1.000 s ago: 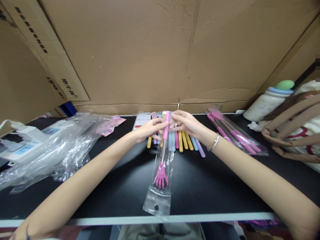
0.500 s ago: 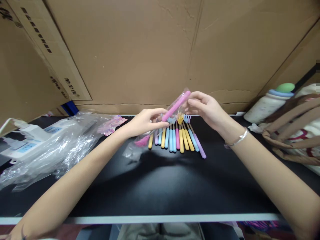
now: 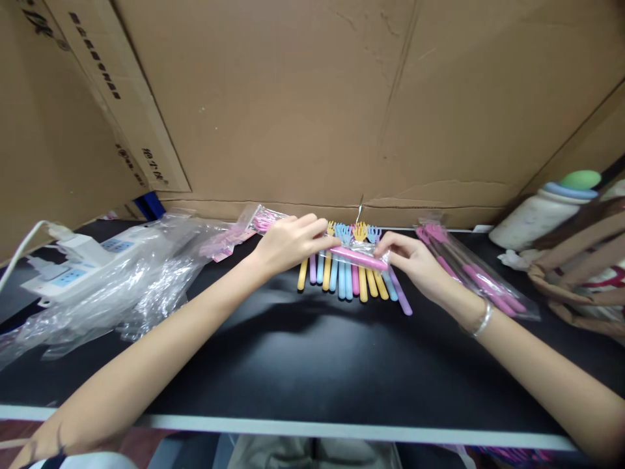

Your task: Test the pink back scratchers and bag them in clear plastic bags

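Note:
A pink back scratcher (image 3: 360, 256) in a clear plastic sleeve lies nearly level between my hands, its claw end to the left and its handle to the right. My left hand (image 3: 291, 244) is closed over its middle. With thumb and fingers, my right hand (image 3: 411, 262) pinches the sleeve's right end by the handle tip. Just behind and below, a row of back scratchers (image 3: 342, 281) with yellow, blue, purple and pink handles lies on the black table, claws pointing away from me. Their upper parts are partly hidden by the held one.
Bagged pink back scratchers (image 3: 481, 281) lie right of my right hand. Crumpled clear bags (image 3: 161, 286) and a power strip (image 3: 78, 270) are at the left. A white bottle (image 3: 540, 215) and a brown bag (image 3: 576, 277) stand at the right. A cardboard wall (image 3: 293, 104) closes off the back.
The pink back scratcher has swung from a steep tilt to nearly level and come down over the row. Both hands moved with it. Bagged pink back scratchers now show at the right.

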### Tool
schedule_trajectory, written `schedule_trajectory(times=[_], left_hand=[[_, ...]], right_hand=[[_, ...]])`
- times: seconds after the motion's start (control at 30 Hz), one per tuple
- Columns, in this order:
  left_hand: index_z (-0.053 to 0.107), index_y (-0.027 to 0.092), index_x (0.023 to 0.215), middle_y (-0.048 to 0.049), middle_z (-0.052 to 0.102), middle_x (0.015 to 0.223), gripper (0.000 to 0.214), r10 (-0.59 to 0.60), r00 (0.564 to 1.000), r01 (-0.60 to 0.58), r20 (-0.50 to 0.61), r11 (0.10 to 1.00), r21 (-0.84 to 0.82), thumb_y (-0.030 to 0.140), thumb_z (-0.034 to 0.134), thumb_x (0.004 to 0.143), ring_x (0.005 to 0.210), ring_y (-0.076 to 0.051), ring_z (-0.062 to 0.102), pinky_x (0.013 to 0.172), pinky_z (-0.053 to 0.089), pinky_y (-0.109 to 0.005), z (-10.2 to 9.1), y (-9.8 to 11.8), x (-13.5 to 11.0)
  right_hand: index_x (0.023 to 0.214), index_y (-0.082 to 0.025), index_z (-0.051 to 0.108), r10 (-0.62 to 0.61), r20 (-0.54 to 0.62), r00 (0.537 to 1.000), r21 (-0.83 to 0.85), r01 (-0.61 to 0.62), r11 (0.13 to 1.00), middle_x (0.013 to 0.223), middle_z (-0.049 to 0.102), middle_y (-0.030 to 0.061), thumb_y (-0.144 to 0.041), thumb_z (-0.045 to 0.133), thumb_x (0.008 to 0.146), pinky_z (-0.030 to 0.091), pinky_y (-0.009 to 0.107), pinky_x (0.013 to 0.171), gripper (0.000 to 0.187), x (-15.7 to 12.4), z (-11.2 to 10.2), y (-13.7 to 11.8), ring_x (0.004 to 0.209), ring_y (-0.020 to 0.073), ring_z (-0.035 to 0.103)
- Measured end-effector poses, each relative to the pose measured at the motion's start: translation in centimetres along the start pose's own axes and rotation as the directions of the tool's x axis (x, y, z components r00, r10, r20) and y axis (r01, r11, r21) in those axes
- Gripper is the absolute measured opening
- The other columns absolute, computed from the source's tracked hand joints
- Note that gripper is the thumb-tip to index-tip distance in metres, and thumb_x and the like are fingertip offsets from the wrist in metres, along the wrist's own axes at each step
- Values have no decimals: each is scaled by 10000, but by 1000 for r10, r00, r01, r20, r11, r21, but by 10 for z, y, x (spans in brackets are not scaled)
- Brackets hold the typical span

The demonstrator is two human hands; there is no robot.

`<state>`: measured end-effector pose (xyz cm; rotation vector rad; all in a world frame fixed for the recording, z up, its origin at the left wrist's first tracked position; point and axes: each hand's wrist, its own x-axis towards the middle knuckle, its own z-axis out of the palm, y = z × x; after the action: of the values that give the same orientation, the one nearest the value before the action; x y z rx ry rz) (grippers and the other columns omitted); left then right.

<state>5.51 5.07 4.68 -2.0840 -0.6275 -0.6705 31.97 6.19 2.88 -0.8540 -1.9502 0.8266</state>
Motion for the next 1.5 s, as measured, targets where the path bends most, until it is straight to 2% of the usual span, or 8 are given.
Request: schedule_trajectory(times=[0.17, 0.33, 0.53, 0.73, 0.9, 1.07, 1.2, 1.5], left_hand=[[652, 301, 962, 11, 572, 712, 283, 75, 997, -71, 23, 989, -127, 193, 390, 959, 611, -95, 471, 528, 299, -227, 7, 4, -7], [641, 369, 1010, 0, 570, 731, 315, -11, 993, 48, 113, 944, -327, 262, 347, 971, 642, -104, 501, 573, 349, -230, 7, -1, -10], [644, 377, 1004, -12, 597, 784, 259, -49, 985, 123, 163, 866, -484, 319, 397, 953, 749, -113, 555, 663, 419, -242, 3, 0, -7], [646, 347, 1010, -1, 645, 835, 271, 19, 989, 50, 149, 896, -441, 259, 395, 954, 851, -116, 595, 720, 455, -244, 2, 5, -5], [634, 292, 1028, -28, 669, 997, 231, 9, 999, 9, 50, 939, -342, 212, 435, 940, 991, -157, 598, 806, 471, -286, 7, 9, -7], [590, 275, 1124, -51, 642, 1118, 270, -52, 999, 50, -4, 973, -226, 159, 457, 919, 1096, -197, 559, 887, 450, -329, 6, 11, -4], [574, 269, 1136, -42, 646, 1097, 273, -59, 998, 55, -18, 987, -151, 158, 475, 907, 1083, -189, 559, 894, 439, -317, -3, 13, -9], [552, 188, 791, 11, 614, 755, 137, 331, 940, -301, 87, 921, -249, 110, 491, 886, 714, -113, 560, 634, 395, -250, -24, 48, -39]], right_hand=[[919, -209, 620, 219, 340, 914, 199, -298, 934, 828, 679, 48, -249, 462, 824, 490, 348, 703, 189, -12, 9, -3, 753, 203, 634], [882, -194, 640, 231, 496, 837, 350, -437, 829, 887, 695, 59, -313, 507, 770, 498, 397, 760, 211, -15, 9, -14, 777, 233, 661], [934, -181, 661, 164, 626, 762, 377, -479, 792, 934, 684, 84, -622, 425, 830, 509, 405, 772, 512, -19, 5, -20, 836, 253, 667], [1084, -215, 552, 163, 587, 793, 352, -431, 830, 932, 658, 34, -443, 634, 799, 515, 284, 671, 374, -27, 23, -26, 736, 156, 662], [1081, -217, 537, 148, 457, 877, 365, -337, 868, 1037, 597, 37, -342, 656, 799, 505, 272, 752, 331, -33, 37, -25, 855, 135, 617], [1045, -236, 511, 161, 399, 903, 387, -325, 863, 1039, 571, 17, -309, 655, 796, 514, 261, 731, 298, -31, 36, -27, 848, 124, 595], [1053, -244, 502, 217, 356, 909, 331, -339, 880, 953, 596, 8, -328, 650, 788, 514, 277, 702, 315, -31, 22, -27, 795, 136, 608], [1021, -257, 603, 353, 148, 924, -191, -324, 927, 994, 643, 41, -443, 641, 764, 473, 351, 827, 319, -62, -53, -7, 959, 247, 591]])
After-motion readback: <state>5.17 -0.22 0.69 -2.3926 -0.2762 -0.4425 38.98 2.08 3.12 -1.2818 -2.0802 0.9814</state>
